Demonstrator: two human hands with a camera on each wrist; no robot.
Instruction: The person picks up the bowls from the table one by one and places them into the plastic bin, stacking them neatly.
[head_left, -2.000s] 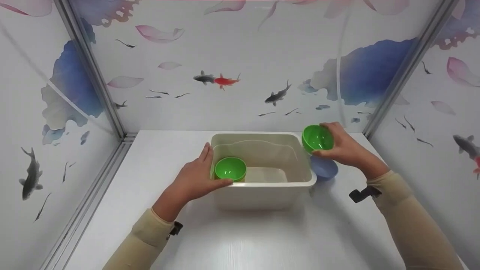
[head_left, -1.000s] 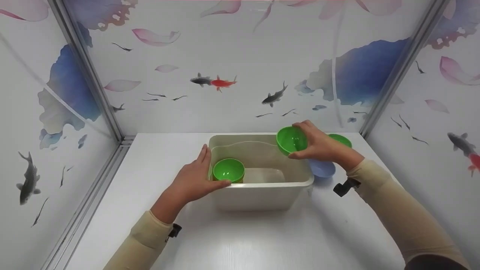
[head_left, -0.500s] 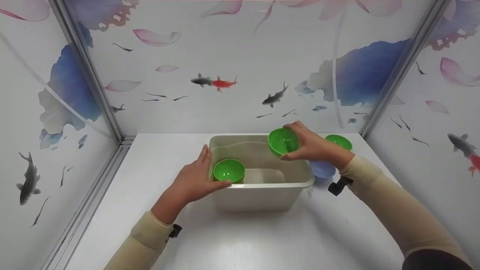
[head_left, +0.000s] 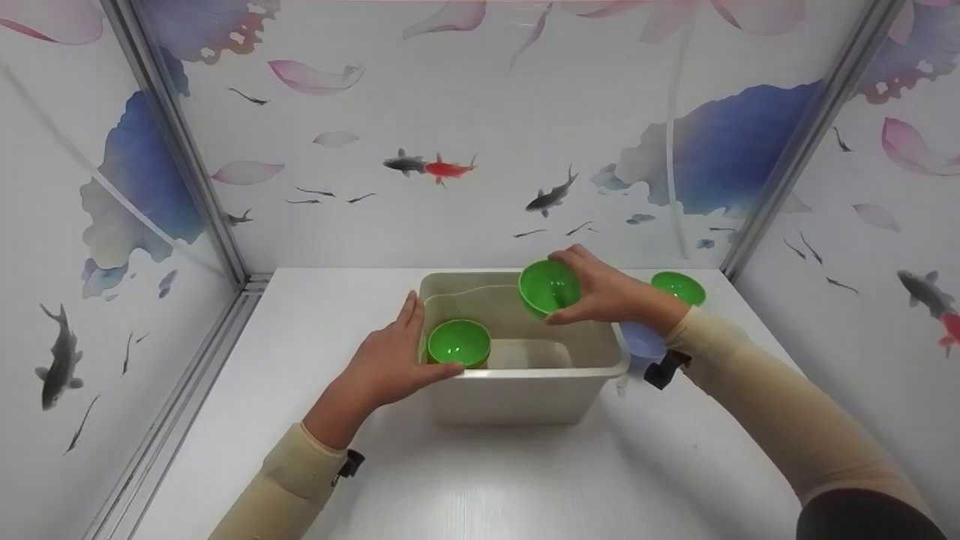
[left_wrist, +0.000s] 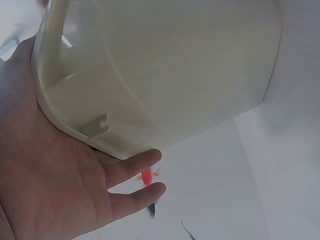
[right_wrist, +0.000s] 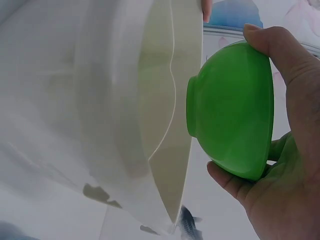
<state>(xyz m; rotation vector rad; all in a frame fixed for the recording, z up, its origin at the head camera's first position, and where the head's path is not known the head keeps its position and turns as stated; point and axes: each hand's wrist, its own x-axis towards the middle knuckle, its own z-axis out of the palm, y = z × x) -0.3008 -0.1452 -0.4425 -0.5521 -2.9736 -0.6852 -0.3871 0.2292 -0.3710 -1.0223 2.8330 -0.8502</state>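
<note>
A beige plastic bin [head_left: 517,397] stands on the white table. My left hand [head_left: 382,360] rests against its left end, thumb over the front rim; in the left wrist view the hand [left_wrist: 60,175] lies along the bin's rim [left_wrist: 55,110] with fingers straight. Inside the bin, at the left, sits a green bowl [head_left: 459,343]. Over the bin's right part, my right hand [head_left: 600,289] grips another green bowl [head_left: 547,287] by its rim, the bowl's inside tilted toward the head camera. The right wrist view shows this bowl [right_wrist: 230,110] between thumb and fingers of the hand [right_wrist: 285,175].
A third green bowl [head_left: 679,287] stands on the table [head_left: 480,487] at the back right, behind my right forearm. A blue bowl [head_left: 641,341] sits just right of the bin, partly hidden by the right wrist. Patterned panels [head_left: 480,97] enclose the table at the back and sides.
My right hand has carried its green bowl leftward, from beside the bin's right end to above the bin. The back-right green bowl has come into view. My left hand has stayed on the bin.
</note>
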